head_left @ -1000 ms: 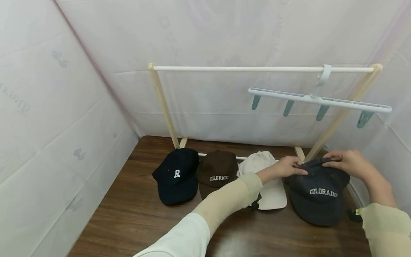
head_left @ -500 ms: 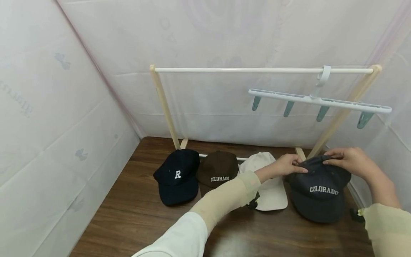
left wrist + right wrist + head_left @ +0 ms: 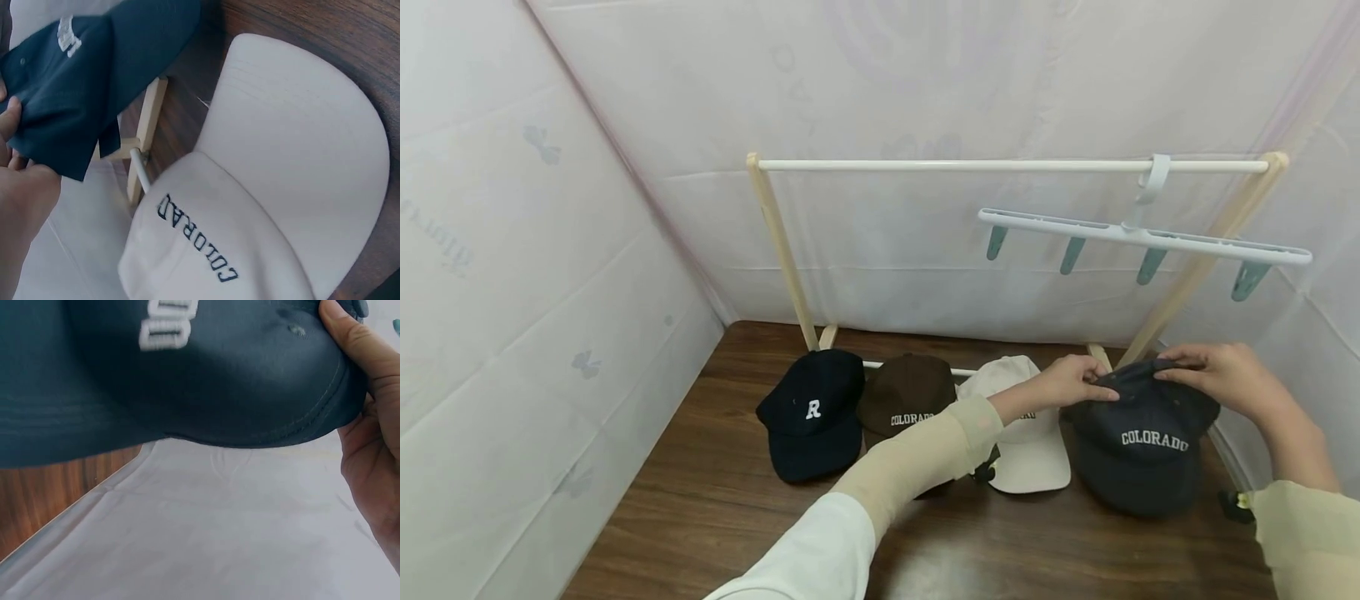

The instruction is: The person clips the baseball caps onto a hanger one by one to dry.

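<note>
Both hands hold a dark navy cap with white COLORADO lettering, at the right end of the table. The left hand pinches the left side of its crown. On the crown's top right, the right hand grips the cloth between thumb and fingers. In both wrist views the cap hangs with its brim down, and it looks raised off the table. Just left of it lies a white cap, also lettered COLORADO, partly hidden by the left forearm in the head view.
A white hanger with several green clips hangs from the rack's white bar, above the held cap. A brown cap and a black cap with an R lie farther left on the wooden table. Fabric walls enclose the table.
The navy cap has risen slightly, with both hands still gripping it. The left forearm has shifted a little to the left. The other caps and the hanger stay in place.
</note>
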Tool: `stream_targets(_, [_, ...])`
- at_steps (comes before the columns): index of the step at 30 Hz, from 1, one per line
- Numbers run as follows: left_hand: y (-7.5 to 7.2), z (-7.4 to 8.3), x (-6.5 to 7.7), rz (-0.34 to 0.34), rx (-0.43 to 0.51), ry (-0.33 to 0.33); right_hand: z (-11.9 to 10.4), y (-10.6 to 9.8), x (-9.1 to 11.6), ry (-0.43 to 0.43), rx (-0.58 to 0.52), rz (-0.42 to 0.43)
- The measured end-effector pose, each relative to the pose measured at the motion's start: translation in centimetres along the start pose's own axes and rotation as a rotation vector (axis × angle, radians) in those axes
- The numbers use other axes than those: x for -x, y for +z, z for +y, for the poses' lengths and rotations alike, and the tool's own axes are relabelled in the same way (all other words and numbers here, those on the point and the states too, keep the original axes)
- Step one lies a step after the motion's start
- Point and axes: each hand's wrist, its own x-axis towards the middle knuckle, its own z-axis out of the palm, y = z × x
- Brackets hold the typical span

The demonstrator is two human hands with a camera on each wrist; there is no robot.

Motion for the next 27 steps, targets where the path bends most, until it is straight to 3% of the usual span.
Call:
stream_targets(6, [-0.7,0.9,-0.1,0.051,-0.05,0.066,-0.6,-0.7,-0.5,0.003,0.001,0.044])
stream_targets(15, [-1.6,2.3,0.1,0.061,-0.056,0.118,-1.5,-1.7,-0.7,0.027,-0.006,0.067])
stream_targets(27, [-2.4,3.7,0.7,0.113,-0.037,0.151,-2.9,-2.1,-0.3,-0.001,-0.022,0.121])
